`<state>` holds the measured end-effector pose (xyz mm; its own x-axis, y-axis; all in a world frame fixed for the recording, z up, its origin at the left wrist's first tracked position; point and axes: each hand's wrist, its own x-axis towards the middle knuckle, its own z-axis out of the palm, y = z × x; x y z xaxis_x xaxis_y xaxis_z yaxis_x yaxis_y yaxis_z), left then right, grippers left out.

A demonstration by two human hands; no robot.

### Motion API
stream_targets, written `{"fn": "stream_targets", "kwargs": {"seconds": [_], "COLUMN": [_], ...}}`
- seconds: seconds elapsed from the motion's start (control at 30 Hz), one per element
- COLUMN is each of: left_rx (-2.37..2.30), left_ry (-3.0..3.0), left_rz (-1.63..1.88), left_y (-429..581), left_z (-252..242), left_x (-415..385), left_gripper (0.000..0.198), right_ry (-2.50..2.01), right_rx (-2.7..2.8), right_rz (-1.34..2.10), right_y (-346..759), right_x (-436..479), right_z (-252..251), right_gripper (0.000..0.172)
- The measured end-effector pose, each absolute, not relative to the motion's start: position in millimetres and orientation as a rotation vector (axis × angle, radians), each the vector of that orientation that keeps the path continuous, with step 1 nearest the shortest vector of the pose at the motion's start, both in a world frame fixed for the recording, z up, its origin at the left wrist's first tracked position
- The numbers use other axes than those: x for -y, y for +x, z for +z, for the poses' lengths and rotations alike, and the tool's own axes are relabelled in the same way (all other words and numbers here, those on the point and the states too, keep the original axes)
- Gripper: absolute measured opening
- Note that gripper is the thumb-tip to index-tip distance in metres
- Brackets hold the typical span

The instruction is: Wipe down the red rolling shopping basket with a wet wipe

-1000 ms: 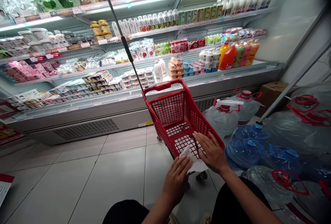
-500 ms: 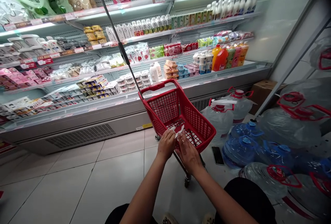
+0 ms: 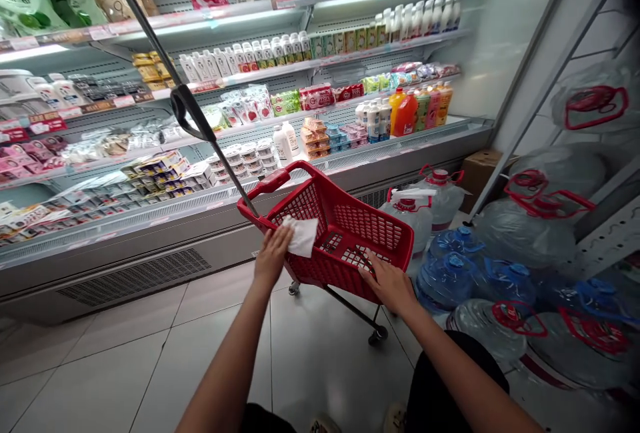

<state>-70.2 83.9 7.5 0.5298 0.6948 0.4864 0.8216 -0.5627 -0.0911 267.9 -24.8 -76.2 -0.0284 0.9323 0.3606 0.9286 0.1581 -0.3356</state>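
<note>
A white tissue (image 3: 303, 237) hangs spread out over the near left side of a red shopping cart (image 3: 367, 221). My left hand (image 3: 271, 254) is closed on the tissue's left edge, at the cart's rim close to the handle end. Farther right, my right hand (image 3: 390, 283) grips the near rim of the cart, with its fingers over the edge. The cart's basket has lattice walls, and the floor shows through its bottom. A dark pole (image 3: 193, 113) rises from the handle end and leans to the left.
A refrigerated display case (image 3: 230, 226) with dairy and drinks runs behind the cart. Large water jugs, some blue (image 3: 453, 279) and some clear (image 3: 487, 326), crowd the right side. A cardboard box (image 3: 480, 173) stands behind them. Pale tiles (image 3: 215, 336) cover the floor.
My hands have moved apart, the left to the cart's left rim and the right to its near rim. The crumpled tissue is now spread open. The cart has turned slightly in view.
</note>
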Motion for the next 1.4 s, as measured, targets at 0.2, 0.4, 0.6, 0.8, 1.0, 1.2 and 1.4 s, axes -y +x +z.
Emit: {"fn": "stream_targets", "kwargs": {"seconds": [0.2, 0.4, 0.6, 0.8, 1.0, 1.2, 1.4], "left_rx": [1.480, 1.333, 1.209, 1.123, 1.047, 1.202, 1.109], "left_ry": [-2.286, -2.430, -2.530, -2.577, -2.524, -2.373, -2.452], "left_rz": [-0.704, -0.716, -0.639, -0.602, -0.488, -0.588, -0.525], "left_y": [-75, 17, 75, 81, -23, -64, -19], "left_z": [4, -52, -70, -67, -12, 8, -16], "left_x": [-92, -54, -16, -13, -31, -26, -13], "left_gripper": [0.062, 0.058, 0.056, 0.060, 0.064, 0.062, 0.061], "right_ry": [-1.690, -1.479, -1.506, -1.632, -1.597, -1.554, -1.431], "right_rx": [1.977, 1.966, 2.098, 2.077, 2.029, 1.989, 2.155], "right_rz": [-0.024, -0.123, -0.185, -0.162, -0.119, -0.179, -0.072], "right_y": [268, 268, 272, 237, 254, 239, 164], "right_x": [20, 20, 14, 7, 11, 4, -10], "right_z": [-74, -89, -72, -60, -67, -53, -36], "right_gripper": [0.053, 0.041, 0.044, 0.044, 0.055, 0.045, 0.051]}}
